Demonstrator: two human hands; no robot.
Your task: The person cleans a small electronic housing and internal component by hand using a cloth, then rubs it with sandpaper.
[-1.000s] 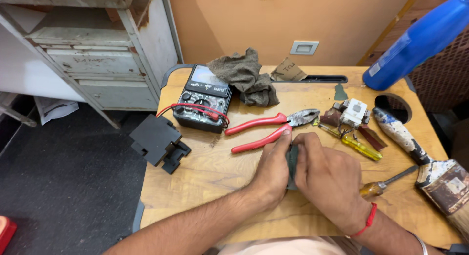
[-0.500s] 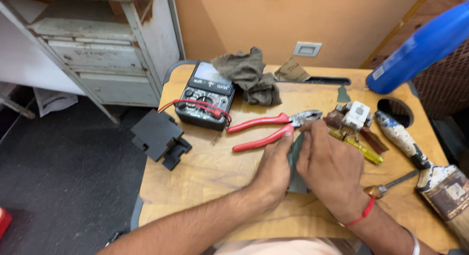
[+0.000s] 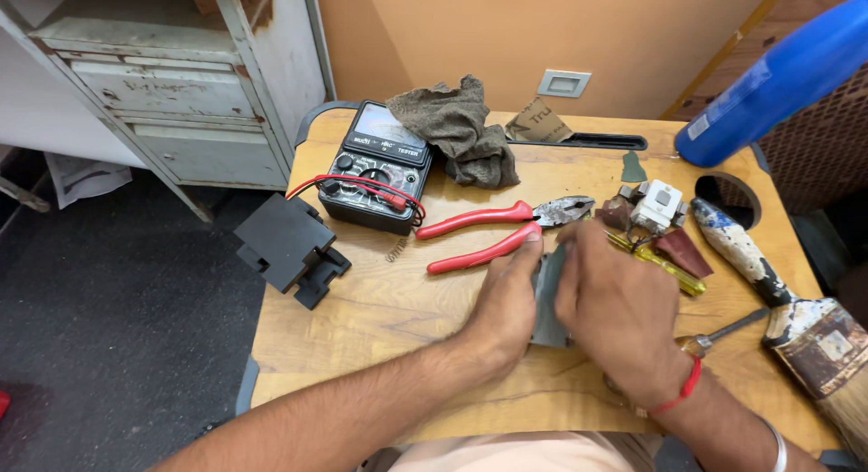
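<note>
Head view: a flat dark grey sheet (image 3: 548,300) lies on the wooden table (image 3: 362,327), pinned between both hands. Left hand (image 3: 508,300) presses its left edge, fingers flat and held together, thumb tip touching the lower red handle of the pliers (image 3: 502,228). Right hand (image 3: 619,309) covers the sheet's right side, fingers curled down onto it; whether they pinch it or only press, cannot tell. Compared with a second ago, both hands have crept up the table toward the pliers, and more of the sheet's lower part shows between them. Reads as rubbing or working the sheet in place. Nearby: multimeter (image 3: 375,165), grey rag (image 3: 461,128), yellow screwdriver (image 3: 655,264), paintbrush (image 3: 787,300), blue bottle (image 3: 778,83).
</note>
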